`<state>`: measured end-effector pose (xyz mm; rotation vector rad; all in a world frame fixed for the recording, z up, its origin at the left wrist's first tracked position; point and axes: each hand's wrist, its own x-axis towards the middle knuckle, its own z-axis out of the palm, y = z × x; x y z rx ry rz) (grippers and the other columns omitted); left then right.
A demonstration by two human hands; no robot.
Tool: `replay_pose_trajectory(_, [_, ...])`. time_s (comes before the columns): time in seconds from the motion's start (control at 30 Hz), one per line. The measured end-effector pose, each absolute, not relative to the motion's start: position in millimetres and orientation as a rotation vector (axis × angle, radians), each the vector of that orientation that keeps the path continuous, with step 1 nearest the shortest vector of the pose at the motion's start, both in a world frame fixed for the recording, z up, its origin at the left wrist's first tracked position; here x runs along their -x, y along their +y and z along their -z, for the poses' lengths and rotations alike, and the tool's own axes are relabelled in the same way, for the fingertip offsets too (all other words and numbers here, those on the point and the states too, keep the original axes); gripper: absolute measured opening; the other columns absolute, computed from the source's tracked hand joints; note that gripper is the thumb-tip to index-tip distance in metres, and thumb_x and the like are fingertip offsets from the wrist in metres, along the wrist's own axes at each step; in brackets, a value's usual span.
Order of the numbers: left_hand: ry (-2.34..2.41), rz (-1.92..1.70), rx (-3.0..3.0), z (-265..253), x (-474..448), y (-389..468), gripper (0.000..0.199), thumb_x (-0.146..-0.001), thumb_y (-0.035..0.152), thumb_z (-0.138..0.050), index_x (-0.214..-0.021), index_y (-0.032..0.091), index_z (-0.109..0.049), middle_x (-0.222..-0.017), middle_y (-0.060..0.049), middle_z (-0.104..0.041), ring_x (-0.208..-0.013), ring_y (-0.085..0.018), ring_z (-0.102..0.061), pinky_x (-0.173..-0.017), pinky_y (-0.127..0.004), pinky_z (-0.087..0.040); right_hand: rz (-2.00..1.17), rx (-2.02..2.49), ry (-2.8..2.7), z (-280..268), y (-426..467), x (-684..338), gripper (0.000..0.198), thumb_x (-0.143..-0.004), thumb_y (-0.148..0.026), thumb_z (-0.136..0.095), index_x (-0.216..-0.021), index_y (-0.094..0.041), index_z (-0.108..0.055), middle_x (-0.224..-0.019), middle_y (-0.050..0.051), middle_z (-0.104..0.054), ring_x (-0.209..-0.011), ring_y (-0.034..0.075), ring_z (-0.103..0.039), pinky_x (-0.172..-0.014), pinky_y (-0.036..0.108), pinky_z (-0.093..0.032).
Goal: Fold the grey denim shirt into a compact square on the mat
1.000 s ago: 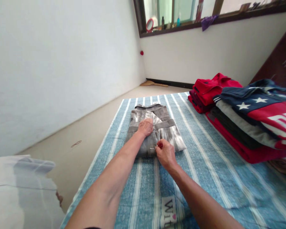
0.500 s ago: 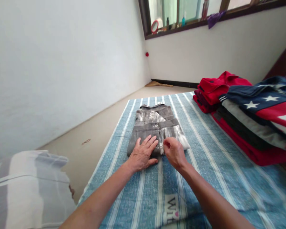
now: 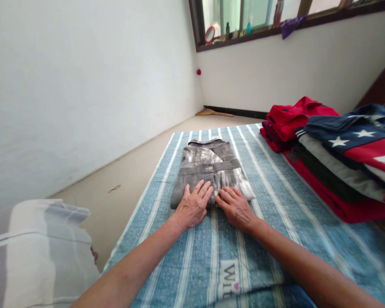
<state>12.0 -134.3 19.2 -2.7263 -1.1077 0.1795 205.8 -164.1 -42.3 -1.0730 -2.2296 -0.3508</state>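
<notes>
A folded grey jacket (image 3: 208, 167) with pale, faded patches and a button lies on the blue striped bedsheet (image 3: 192, 261), its collar at the far end. On its near left part rests my left hand (image 3: 194, 204), palm down with the fingers stretched out. Beside it, my right hand (image 3: 235, 207) lies on the near edge of the jacket, fingers extended and slightly bent over the cloth. Both thumbs are partly hidden, close to the fold. Neither hand grips anything.
Stacked folded clothes (image 3: 333, 171) in red, grey and navy stand at the right. Grey-and-white striped bedding (image 3: 35, 252) sits at the lower left. A broom (image 3: 213, 113) lies on the floor by the far wall, below a window sill with a red-rimmed mirror (image 3: 209, 35).
My right hand has opened from a pinch near the front edge and now lies flat on the jacket. My left hand stays in place, its thumb drawn in closer.
</notes>
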Motion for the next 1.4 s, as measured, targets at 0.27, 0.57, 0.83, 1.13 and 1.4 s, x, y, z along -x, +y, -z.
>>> replay_pose_trajectory(0.27, [-1.086,-0.224,2.764,-23,-8,-131,0.071,-0.081,0.023,-0.054,-0.147,0.015,-0.028,-0.155,-0.013,-0.025,-0.143,-0.032,-0.017,-0.104,-0.064,-0.031,0.312,0.902,-2.384,38,-157,-224,0.028,-0.093,-0.018,-0.048,-0.118,-0.016,-0.058,-0.118,0.016,-0.059,-0.116,0.027,-0.046,-0.093,0.044,-0.041])
replay_pose_trajectory(0.57, [-1.074,-0.183,2.763,-20,-8,-134,0.071,-0.081,0.025,-0.055,-0.147,0.017,-0.028,-0.156,-0.011,-0.023,-0.143,-0.032,-0.017,-0.104,-0.064,-0.031,0.428,0.811,-2.688,24,-150,-238,0.036,-0.096,-0.02,-0.041,-0.131,-0.016,-0.047,-0.125,0.017,-0.054,-0.113,0.027,-0.047,-0.087,0.043,-0.041])
replay_pose_trajectory(0.83, [-1.087,-0.202,2.77,-22,-9,-134,0.07,-0.083,0.028,-0.054,-0.147,0.017,-0.028,-0.156,-0.01,-0.023,-0.142,-0.032,-0.017,-0.104,-0.065,-0.031,0.381,0.757,-2.752,19,-147,-243,0.035,-0.096,-0.022,-0.039,-0.13,-0.019,-0.048,-0.121,0.016,-0.053,-0.107,0.025,-0.046,-0.084,0.04,-0.038])
replay_pose_trajectory(1.13, [-1.11,-0.223,2.747,-20,-15,-136,0.07,-0.082,0.028,-0.052,-0.147,0.015,-0.029,-0.157,-0.011,-0.02,-0.142,-0.034,-0.015,-0.102,-0.067,-0.032,0.396,0.699,-2.764,10,-143,-242,0.031,-0.097,-0.023,-0.038,-0.126,-0.021,-0.052,-0.107,0.012,-0.056,-0.098,0.023,-0.046,-0.078,0.038,-0.038])
replay_pose_trajectory(1.4, [-1.141,-0.26,2.745,-24,-20,-136,0.073,-0.081,0.029,-0.053,-0.148,0.017,-0.026,-0.157,-0.011,-0.021,-0.143,-0.034,-0.014,-0.103,-0.066,-0.031,0.443,0.694,-2.752,15,-148,-244,0.034,-0.097,-0.024,-0.039,-0.13,-0.022,-0.049,-0.115,0.015,-0.055,-0.105,0.026,-0.047,-0.081,0.04,-0.038])
